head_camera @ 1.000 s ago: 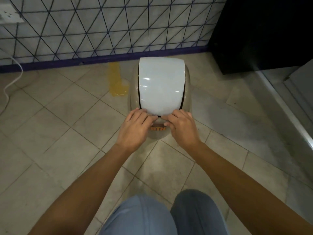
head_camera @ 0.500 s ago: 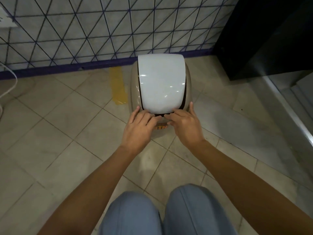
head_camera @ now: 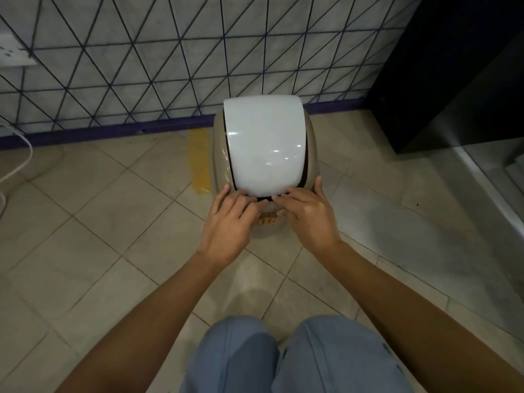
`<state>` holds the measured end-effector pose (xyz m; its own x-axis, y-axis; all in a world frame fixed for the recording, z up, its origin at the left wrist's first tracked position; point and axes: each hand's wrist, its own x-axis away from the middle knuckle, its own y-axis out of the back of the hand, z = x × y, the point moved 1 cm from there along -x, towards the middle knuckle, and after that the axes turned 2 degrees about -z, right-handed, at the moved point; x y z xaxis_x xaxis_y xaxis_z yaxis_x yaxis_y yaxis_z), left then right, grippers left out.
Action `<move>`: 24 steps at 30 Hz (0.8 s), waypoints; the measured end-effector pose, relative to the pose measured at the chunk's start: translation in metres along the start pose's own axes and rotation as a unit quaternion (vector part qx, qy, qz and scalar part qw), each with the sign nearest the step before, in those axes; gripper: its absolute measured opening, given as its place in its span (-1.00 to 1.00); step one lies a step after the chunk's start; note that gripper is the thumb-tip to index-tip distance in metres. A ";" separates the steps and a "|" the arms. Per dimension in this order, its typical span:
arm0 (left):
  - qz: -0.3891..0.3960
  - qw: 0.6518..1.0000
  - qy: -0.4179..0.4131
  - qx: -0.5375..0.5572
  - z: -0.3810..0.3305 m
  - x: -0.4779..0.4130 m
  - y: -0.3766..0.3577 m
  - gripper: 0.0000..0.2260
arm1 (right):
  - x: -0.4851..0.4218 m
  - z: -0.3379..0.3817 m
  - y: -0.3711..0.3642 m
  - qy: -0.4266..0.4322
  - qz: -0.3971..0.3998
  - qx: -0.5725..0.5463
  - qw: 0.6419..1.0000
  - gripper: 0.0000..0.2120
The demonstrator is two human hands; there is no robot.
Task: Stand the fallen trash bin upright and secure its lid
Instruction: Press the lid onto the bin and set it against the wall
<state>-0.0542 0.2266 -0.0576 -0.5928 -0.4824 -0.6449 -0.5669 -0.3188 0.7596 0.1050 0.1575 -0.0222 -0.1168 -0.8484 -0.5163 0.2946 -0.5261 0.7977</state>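
**Pressing the lid home**

The trash bin (head_camera: 263,177) stands upright on the floor (head_camera: 113,222) by the wall (head_camera: 170,52), at twelve o'clock from our knees. Our left hand (head_camera: 229,219) and right hand (head_camera: 307,215) lie flat, fingers spread, pressing the near edge of the white lid (head_camera: 265,146). We judge the lid light, glossy and slippery, so its edges give better purchase than its smooth dome.

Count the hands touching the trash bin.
2. The left hand rests its fingers on the near edge of the glossy white curved lid; the right hand does likewise, its thumb along the beige plastic trash bin.
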 end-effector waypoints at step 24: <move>-0.026 0.999 -0.020 -0.027 0.013 0.001 0.005 -0.75 | -0.010 0.000 -0.009 0.036 0.020 -0.016 0.999 -0.76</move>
<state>-0.0649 0.2353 -0.0557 -0.5859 -0.4322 -0.6855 -0.5664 -0.3865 0.7279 0.1034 0.1707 -0.0244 -0.0361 -0.8619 -0.5058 0.3287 -0.4882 0.8085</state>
